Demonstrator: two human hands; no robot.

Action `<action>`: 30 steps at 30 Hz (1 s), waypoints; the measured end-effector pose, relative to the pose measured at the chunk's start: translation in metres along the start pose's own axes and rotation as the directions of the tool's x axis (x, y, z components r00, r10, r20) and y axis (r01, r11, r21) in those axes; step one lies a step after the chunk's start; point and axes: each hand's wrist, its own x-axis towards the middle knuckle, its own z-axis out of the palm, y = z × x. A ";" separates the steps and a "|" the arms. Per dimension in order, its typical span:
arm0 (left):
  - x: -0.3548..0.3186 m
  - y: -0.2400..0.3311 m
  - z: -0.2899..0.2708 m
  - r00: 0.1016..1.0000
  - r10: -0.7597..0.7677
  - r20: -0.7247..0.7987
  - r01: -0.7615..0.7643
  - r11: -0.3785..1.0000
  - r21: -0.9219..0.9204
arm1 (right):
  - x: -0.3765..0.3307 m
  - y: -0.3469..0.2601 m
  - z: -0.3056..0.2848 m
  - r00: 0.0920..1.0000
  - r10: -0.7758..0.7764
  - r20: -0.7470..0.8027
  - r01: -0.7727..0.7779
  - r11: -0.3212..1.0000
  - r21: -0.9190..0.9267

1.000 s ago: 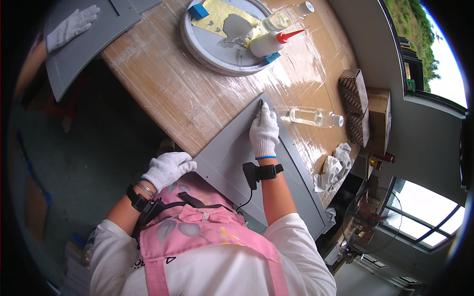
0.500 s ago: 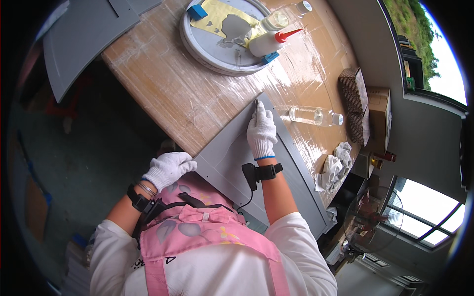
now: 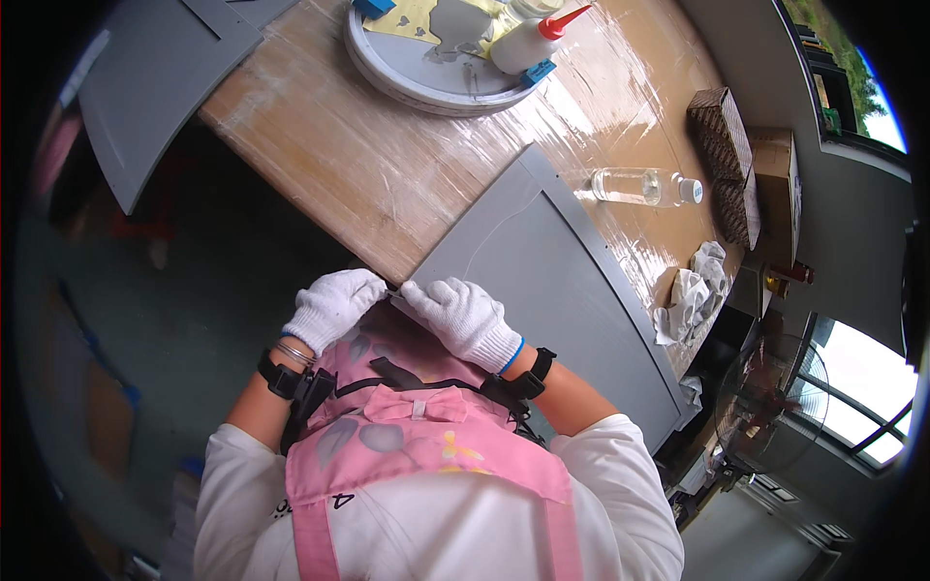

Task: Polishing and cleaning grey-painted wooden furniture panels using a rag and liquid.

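A grey panel with a raised border strip lies across the table corner and reaches toward my lap. A thin pale curved line runs over its surface. Both my hands wear white knit gloves and meet at the panel's near left corner. My left hand is closed just off that corner, its fingertips curled together. My right hand rests over the corner, fingers bent and the tips close to the left ones. Whatever small thing lies between the fingertips is too hidden to name.
On the film-covered wooden table stand a round grey tray, a white bottle with red nozzle and a clear bottle. Crumpled paper and a patterned box sit rightward. Another grey panel juts out far left.
My right hand has moved from the panel's far corner back to its near left corner, beside my left hand. The left hand stays by that corner. The view has shifted slightly.
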 end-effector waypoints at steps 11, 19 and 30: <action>0.008 0.000 -0.013 0.978 -0.065 -0.200 -0.001 0.951 -0.311 | -0.034 -0.028 0.029 0.994 0.067 0.090 -0.080 0.986 0.144; 0.015 0.042 0.013 0.870 0.368 -0.329 -0.317 0.927 0.200 | -0.114 -0.012 0.028 0.872 0.479 -0.101 -0.377 0.789 0.485; 0.052 0.065 0.067 0.769 0.638 -0.052 -0.394 0.536 0.747 | -0.220 0.029 0.027 0.787 0.611 0.089 -0.606 0.737 0.298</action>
